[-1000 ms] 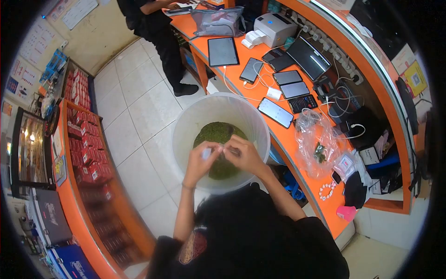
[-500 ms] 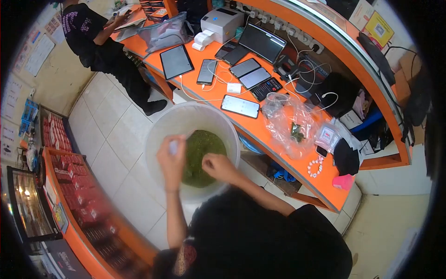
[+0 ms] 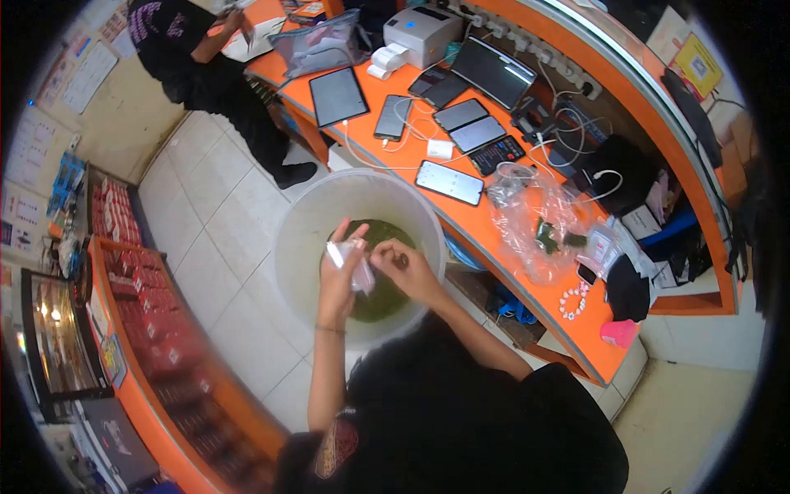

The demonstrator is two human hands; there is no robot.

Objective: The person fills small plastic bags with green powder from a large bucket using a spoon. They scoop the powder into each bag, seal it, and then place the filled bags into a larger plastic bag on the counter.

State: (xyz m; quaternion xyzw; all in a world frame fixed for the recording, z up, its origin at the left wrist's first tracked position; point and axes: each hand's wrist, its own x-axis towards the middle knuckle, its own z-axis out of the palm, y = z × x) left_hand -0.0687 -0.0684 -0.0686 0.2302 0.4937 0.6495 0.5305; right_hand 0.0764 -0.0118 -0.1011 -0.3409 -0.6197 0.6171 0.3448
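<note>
The hands have come back together: the left hand (image 3: pixel 339 284) closes around a small clear bag (image 3: pixel 352 262) and the right hand (image 3: pixel 409 272) pinches its edge, above the green stuff (image 3: pixel 385 303) in a white bucket (image 3: pixel 298 235) on the tiled floor (image 3: pixel 222 239), beside the orange counter (image 3: pixel 372 81) laden with phones (image 3: pixel 448 183).

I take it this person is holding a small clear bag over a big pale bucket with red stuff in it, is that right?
Not quite. The stuff in the bucket is green, not red, as the head view shows. The rest holds: the left hand holds the small clear bag above the bucket, with the right hand close beside it.
</note>
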